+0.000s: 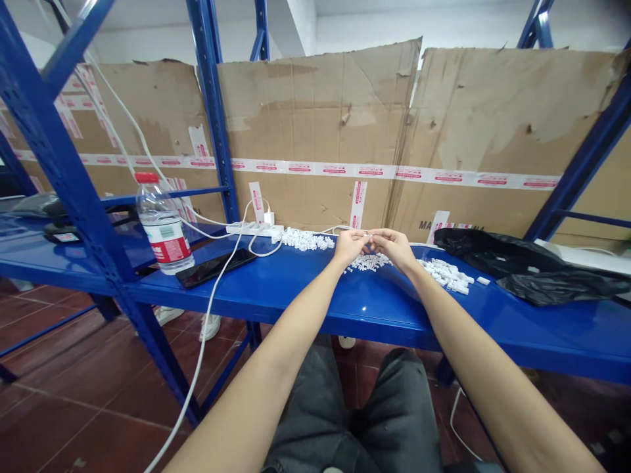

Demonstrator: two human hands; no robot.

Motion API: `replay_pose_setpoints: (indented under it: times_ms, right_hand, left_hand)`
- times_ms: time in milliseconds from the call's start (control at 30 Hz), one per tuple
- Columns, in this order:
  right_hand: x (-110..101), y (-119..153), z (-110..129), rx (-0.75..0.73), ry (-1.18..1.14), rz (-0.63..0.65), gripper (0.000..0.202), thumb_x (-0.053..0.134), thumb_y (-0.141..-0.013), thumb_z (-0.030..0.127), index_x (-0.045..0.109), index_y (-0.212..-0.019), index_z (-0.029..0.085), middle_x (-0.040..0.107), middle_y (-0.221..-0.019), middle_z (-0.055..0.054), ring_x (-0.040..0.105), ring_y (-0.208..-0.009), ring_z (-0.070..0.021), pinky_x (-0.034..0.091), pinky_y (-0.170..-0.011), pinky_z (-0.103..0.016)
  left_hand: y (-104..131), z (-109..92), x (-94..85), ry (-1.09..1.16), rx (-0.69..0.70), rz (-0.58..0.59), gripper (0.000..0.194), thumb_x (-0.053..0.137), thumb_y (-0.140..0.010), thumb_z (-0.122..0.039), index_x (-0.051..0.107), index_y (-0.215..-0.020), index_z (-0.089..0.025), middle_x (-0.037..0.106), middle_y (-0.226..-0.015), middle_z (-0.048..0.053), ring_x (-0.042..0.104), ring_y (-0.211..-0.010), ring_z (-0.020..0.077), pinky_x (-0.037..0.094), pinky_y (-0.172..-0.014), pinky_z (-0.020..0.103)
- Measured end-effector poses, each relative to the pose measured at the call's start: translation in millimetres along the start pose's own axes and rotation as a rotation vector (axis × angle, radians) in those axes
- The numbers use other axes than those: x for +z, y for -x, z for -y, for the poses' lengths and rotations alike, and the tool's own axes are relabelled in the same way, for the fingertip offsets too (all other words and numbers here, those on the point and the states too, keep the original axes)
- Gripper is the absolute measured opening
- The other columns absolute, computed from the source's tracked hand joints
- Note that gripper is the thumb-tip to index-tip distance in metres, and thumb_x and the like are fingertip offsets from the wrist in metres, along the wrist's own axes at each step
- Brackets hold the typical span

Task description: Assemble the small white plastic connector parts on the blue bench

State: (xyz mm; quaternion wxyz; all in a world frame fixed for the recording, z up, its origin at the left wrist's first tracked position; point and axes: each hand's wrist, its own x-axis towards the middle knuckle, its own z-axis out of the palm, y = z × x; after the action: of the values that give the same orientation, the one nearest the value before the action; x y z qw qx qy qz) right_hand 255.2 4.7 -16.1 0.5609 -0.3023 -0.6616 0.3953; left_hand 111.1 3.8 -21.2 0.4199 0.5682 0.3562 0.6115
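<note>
My left hand (351,246) and my right hand (393,247) meet fingertip to fingertip above the blue shelf. Both are closed in a pinch around a small white piece (367,236), too small and covered to name further. Just below my hands lies a pile of tiny white pieces (369,262). To the right of my right hand is a heap of larger white blocky pieces (448,274), with a single one (483,280) apart from it. Another white pile (306,239) sits to the left, behind my left hand.
On the blue shelf (296,282), a black phone (215,268) and a water bottle (165,230) stand left, near a white power strip (254,228) with cables. A black plastic bag (537,266) lies right. Cardboard sheets (315,131) line the back; a blue post (73,157) rises left.
</note>
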Motion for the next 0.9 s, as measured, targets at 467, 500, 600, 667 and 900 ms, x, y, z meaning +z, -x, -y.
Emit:
replay_pose_setpoints:
  times_ms: [467,500,600,667,900]
  right_hand:
    - [-3.1,-0.1,-3.6,-0.115,0.176,-0.115,0.044,0.083,-0.065,0.055,0.072,-0.081,0.015,0.072,-0.067,-0.007,0.067,-0.062,-0.019,0.055,-0.057,-0.03]
    - [-3.4,0.0,-3.6,-0.118,0.183,-0.118,0.044,0.083,-0.066,0.055,0.073,-0.082,0.015,0.072,-0.068,-0.008,0.068,-0.063,-0.0193,0.056,-0.059,-0.03]
    - [-4.4,0.0,-3.2,-0.118,0.192,-0.119,0.044,0.082,-0.066,0.055,0.074,-0.083,0.014,0.073,-0.069,-0.008,0.068,-0.064,-0.0192,0.057,-0.062,-0.031]
    - [-4.6,-0.2,-2.5,-0.116,0.194,-0.122,0.045,0.082,-0.066,0.055,0.074,-0.083,0.015,0.072,-0.069,-0.007,0.067,-0.063,-0.0187,0.057,-0.062,-0.032]
    - [-2.3,1.2,2.5,-0.084,0.154,-0.114,0.049,0.084,-0.062,0.058,0.074,-0.083,0.014,0.072,-0.069,-0.007,0.066,-0.063,-0.0178,0.055,-0.06,-0.029]
  left_hand:
    - [2.6,-3.4,0.1,0.069,-0.028,0.022,0.013,0.08,-0.083,-0.015,0.068,-0.084,-0.008,0.071,-0.064,0.004,0.063,-0.048,0.0102,0.043,-0.05,0.021]
    - [2.7,-3.3,0.1,0.075,-0.031,0.026,0.015,0.081,-0.082,-0.016,0.068,-0.085,-0.008,0.071,-0.064,0.004,0.064,-0.048,0.0105,0.043,-0.051,0.021]
    - [2.9,-2.9,-0.3,0.098,-0.039,0.027,0.017,0.081,-0.083,-0.017,0.068,-0.087,-0.008,0.073,-0.067,0.005,0.066,-0.05,0.0115,0.045,-0.053,0.022]
    - [2.8,-2.8,-1.0,0.113,-0.041,0.017,0.019,0.082,-0.082,-0.018,0.068,-0.089,-0.008,0.074,-0.07,0.006,0.068,-0.053,0.012,0.046,-0.054,0.021]
    - [1.4,-3.1,-2.9,0.155,-0.056,-0.008,0.022,0.084,-0.08,-0.018,0.069,-0.092,-0.007,0.076,-0.079,0.009,0.07,-0.059,0.0121,0.047,-0.056,0.021]
